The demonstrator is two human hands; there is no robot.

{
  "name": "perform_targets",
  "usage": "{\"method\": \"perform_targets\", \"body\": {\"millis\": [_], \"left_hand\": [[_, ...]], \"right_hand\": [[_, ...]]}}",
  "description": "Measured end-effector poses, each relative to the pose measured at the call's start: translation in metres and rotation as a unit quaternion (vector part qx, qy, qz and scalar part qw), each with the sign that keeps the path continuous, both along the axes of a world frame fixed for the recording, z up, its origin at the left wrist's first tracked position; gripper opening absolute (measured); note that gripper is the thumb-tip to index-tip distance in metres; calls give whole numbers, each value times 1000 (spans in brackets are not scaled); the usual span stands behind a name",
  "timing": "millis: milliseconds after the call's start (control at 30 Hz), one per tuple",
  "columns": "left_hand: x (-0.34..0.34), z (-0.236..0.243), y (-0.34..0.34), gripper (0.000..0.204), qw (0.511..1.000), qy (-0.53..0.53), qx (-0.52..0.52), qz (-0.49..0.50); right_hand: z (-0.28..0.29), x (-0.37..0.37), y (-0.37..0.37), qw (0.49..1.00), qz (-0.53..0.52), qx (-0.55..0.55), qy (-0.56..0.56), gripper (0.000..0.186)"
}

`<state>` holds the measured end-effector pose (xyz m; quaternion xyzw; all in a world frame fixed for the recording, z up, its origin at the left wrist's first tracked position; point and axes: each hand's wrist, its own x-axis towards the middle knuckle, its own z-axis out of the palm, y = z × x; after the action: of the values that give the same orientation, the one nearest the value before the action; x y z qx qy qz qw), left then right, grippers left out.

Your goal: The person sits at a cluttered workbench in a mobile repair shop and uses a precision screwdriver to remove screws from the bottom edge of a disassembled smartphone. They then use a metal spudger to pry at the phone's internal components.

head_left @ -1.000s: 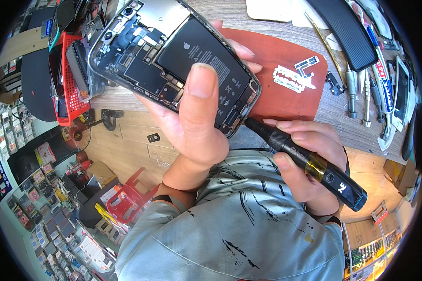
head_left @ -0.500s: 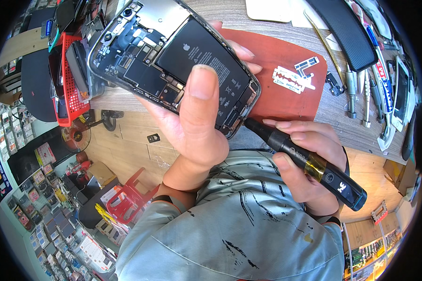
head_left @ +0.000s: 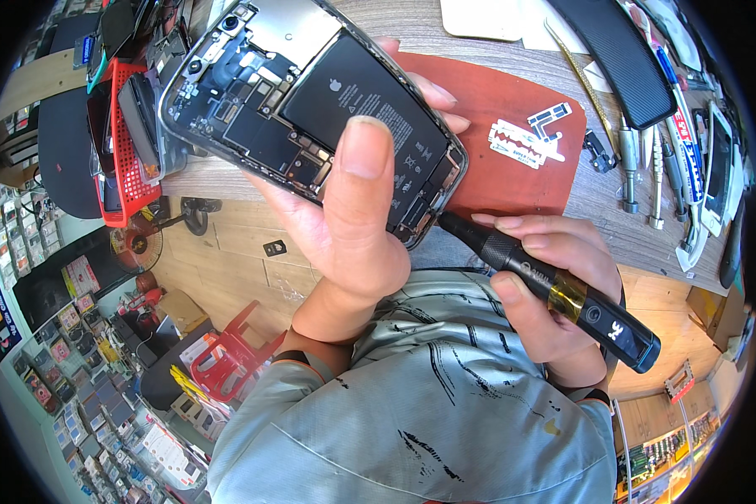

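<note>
An opened smartphone [head_left: 252, 126] is tilted in the air, its black battery [head_left: 319, 88] and circuit boards bare. My left hand [head_left: 353, 218] grips it, with the thumb across the battery and fingertips showing past the far edge. In my right hand [head_left: 563, 269] is a black pen-shaped electric tool [head_left: 521, 265] with a band of yellow tape. Its narrow tip meets the phone's bottom edge; whether it touches a screw there is too small to tell. Beyond the tool, a razor blade [head_left: 515, 143] and a small black-and-white bracket-like part [head_left: 549, 120] lie on a reddish-brown mat [head_left: 538, 189].
Tweezers [head_left: 580, 55], several screwdrivers [head_left: 628, 172] and a dark textured phone-like panel [head_left: 617, 59] lie at the right of the grey wooden table [head_left: 512, 55]. A red basket [head_left: 130, 181] holding phones stands at the left. Below are a red stool [head_left: 235, 353] and a fan [head_left: 139, 248].
The rear end of the pen-shaped tool has shifted slightly right and down, with its tip staying at the phone's bottom edge. The phone and my left hand are almost still.
</note>
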<state>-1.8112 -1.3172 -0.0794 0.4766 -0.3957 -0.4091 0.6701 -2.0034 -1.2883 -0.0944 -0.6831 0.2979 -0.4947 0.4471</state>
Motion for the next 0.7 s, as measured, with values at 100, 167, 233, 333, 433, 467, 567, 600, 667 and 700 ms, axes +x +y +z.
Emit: {"method": "perform_targets", "body": {"millis": [100, 167, 233, 333, 433, 467, 567, 600, 667, 700], "left_hand": [[1, -2, 0, 74, 1000, 7, -6, -7], [1, -2, 0, 73, 1000, 12, -8, -10], [2, -2, 0, 73, 1000, 12, -11, -14], [3, -2, 0, 72, 1000, 13, -18, -19], [2, -3, 0, 72, 1000, 16, -15, -14], [0, -2, 0, 73, 1000, 12, -13, -9], [1, -2, 0, 73, 1000, -5, -15, -9], [1, -3, 0, 73, 1000, -7, -15, -9], [1, -2, 1, 74, 1000, -6, -10, -8], [1, -2, 1, 73, 1000, -5, -8, -7]], "right_hand": [[-1, 0, 0, 1000, -2, 0, -5, 54], [-1, 1, 1, 1000, -6, 6, -11, 53], [-2, 1, 2, 1000, -9, 13, -14, 53], [-1, 1, 2, 1000, -10, 17, -13, 52], [-3, 2, 2, 1000, -13, 19, -15, 52], [-3, 2, 2, 1000, -14, 21, -17, 52], [-3, 2, 1, 999, -16, 25, -22, 51], [-3, 2, 1, 999, -16, 25, -23, 50], [-3, 2, -1, 999, -13, 27, -22, 49], [-2, 2, -2, 999, -11, 29, -19, 49]]}}
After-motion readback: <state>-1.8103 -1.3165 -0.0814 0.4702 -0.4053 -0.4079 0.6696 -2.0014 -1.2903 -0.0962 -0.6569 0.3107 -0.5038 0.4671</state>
